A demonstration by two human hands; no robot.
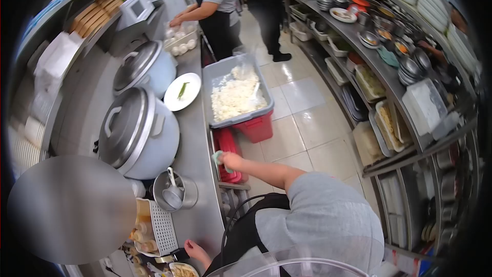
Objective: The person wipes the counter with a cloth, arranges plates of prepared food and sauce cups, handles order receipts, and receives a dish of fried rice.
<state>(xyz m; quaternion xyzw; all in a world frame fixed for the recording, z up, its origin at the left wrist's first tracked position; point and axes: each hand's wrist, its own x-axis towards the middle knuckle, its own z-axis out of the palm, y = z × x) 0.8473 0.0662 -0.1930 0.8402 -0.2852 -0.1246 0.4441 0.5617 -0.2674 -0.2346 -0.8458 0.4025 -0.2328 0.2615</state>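
Observation:
My right hand (233,161) is closed around a pale green cloth (218,157) at the edge of the steel counter (197,146). Below that hand is a red container (228,169). Just beyond, a grey tub (270,106) of white rice (233,97) sits on a red bin (256,129). My left hand (195,251) is at the counter's near end, fingers curled, with no object visible in it. Close to it are a white perforated basket (163,228) with several sauce bottles and a bowl of food (183,270).
Two large lidded pots (154,143), a white plate (183,92) with a green item and a steel pot (187,195) with a ladle line the counter. A co-worker (218,0) handles white balls in a tray; another person (264,10) stands beyond. Loaded shelving (353,36) runs along the right.

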